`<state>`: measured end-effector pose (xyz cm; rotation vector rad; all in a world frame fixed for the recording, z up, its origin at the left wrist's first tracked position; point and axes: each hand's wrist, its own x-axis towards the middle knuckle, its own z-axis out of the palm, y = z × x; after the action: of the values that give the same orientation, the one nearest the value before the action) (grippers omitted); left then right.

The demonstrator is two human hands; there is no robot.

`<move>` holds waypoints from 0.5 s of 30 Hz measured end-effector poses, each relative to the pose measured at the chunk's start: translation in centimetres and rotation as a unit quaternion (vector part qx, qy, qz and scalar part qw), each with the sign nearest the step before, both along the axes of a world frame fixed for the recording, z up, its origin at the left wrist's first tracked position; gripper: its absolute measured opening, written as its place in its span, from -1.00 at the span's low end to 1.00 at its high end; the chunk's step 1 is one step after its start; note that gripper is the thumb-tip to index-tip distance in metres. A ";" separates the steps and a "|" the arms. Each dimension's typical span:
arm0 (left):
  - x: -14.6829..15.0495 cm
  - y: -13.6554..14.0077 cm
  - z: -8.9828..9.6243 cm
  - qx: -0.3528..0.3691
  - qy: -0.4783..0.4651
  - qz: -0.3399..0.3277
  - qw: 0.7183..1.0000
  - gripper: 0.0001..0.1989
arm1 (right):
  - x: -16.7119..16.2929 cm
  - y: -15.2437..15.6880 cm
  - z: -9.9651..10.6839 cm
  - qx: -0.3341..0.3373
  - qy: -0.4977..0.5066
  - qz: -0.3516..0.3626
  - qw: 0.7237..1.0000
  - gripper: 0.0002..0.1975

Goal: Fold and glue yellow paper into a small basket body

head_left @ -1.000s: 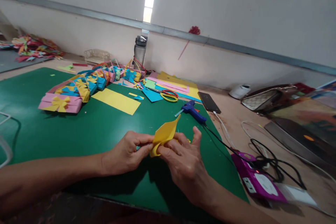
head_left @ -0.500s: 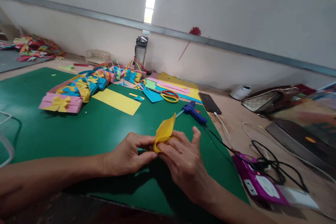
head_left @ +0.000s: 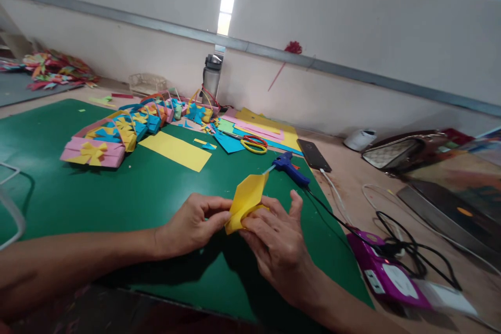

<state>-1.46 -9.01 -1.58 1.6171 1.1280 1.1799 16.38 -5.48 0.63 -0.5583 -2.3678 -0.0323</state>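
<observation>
A folded piece of yellow paper (head_left: 247,195) is held between both hands above the green board (head_left: 164,209). My left hand (head_left: 191,224) pinches its left edge between thumb and fingers. On the right side, my right hand (head_left: 276,235) is closed on the lower fold, its fingers partly hiding the paper. One flap stands up from the fold. Just beyond the paper lies a blue hot glue gun (head_left: 290,168), its pale glue stick pointing toward the flap. A flat yellow paper strip (head_left: 176,151) rests farther back on the board.
Small paper baskets with bows (head_left: 94,152) line the left back. Scissors (head_left: 254,143) lie by coloured sheets (head_left: 258,126) and a bottle (head_left: 212,78). Rightward are a phone (head_left: 313,155), a purple power strip (head_left: 387,269) with tangled cables, and a bag (head_left: 403,148).
The yellow paper has turned so its raised flap shows a broader face. Both hands keep hold of it, and the view has shifted slightly.
</observation>
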 end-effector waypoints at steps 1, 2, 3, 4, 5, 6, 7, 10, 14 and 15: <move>0.1 0.1 0.0 -0.007 0.004 0.007 1.000 -0.74 | 0.0 0.0 0.0 -0.001 0.000 0.001 1.000 -0.87; 0.1 0.1 -0.1 -0.013 0.012 0.015 1.000 -0.77 | 0.0 0.0 0.0 -0.003 0.000 0.001 1.000 -0.87; 0.1 0.2 -0.1 -0.017 0.020 0.024 0.999 -0.78 | 0.0 -0.1 0.0 -0.006 -0.001 0.001 1.000 -0.87; 0.1 0.2 -0.1 -0.019 0.028 0.033 0.999 -0.80 | 0.0 -0.1 0.0 -0.010 -0.001 0.002 1.000 -0.87; 0.1 0.2 -0.2 -0.018 0.035 0.041 0.998 -0.81 | -0.1 -0.1 0.0 -0.014 0.000 0.002 1.000 -0.87; 0.1 0.2 -0.2 -0.015 0.039 0.048 0.998 -0.82 | -0.1 -0.2 0.1 -0.017 0.002 0.003 1.000 -0.87; 0.1 0.2 -0.2 -0.009 0.043 0.053 0.998 -0.82 | -0.1 -0.2 0.1 -0.019 0.004 0.005 1.000 -0.87; 0.2 0.1 -0.3 0.010 0.049 0.060 0.997 -0.84 | -0.1 -0.2 0.1 -0.020 0.007 0.009 1.000 -0.87; 0.3 -0.1 -0.3 0.034 0.040 0.084 0.995 -0.86 | -0.1 -0.1 0.0 -0.020 -0.003 0.015 1.000 -0.88; 0.3 -0.1 -0.3 0.037 0.038 0.089 0.995 -0.87 | -0.1 -0.1 0.0 -0.020 -0.006 0.016 1.000 -0.88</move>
<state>-1.18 -9.12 -1.84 1.6555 1.3127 1.2963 16.29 -5.60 0.64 -0.5397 -2.3924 0.0256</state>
